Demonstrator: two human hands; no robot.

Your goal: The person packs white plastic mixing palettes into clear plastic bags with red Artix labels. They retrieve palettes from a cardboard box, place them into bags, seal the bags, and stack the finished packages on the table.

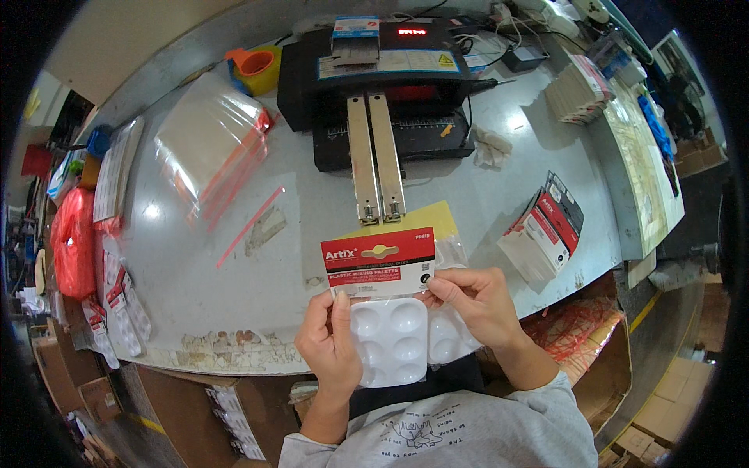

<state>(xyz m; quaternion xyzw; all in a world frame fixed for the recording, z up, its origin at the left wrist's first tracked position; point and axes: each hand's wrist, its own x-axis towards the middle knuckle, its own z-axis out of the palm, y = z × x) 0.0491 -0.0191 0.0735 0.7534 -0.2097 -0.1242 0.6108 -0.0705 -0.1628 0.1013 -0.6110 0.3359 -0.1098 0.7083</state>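
Between my two hands is a white plastic paint palette (388, 343) with round wells, in a clear bag topped by a red and white header card (378, 261). My left hand (331, 335) pinches the card's lower left corner, thumb on its front. On the lower right corner, my right hand (476, 300) presses its thumb against the card, fingers behind. Beside it, partly behind my right hand, lies another white palette (446, 339) in clear film. A yellow sheet (433, 218) shows behind the header card.
Beyond my hands stands a black machine (374, 70) with two metal bars (374, 156) reaching toward me. Clear bags (211, 140) lie at left, near an orange and yellow tape roll (256, 66). Header cards are stacked at right (542, 226) and far right (579, 90).
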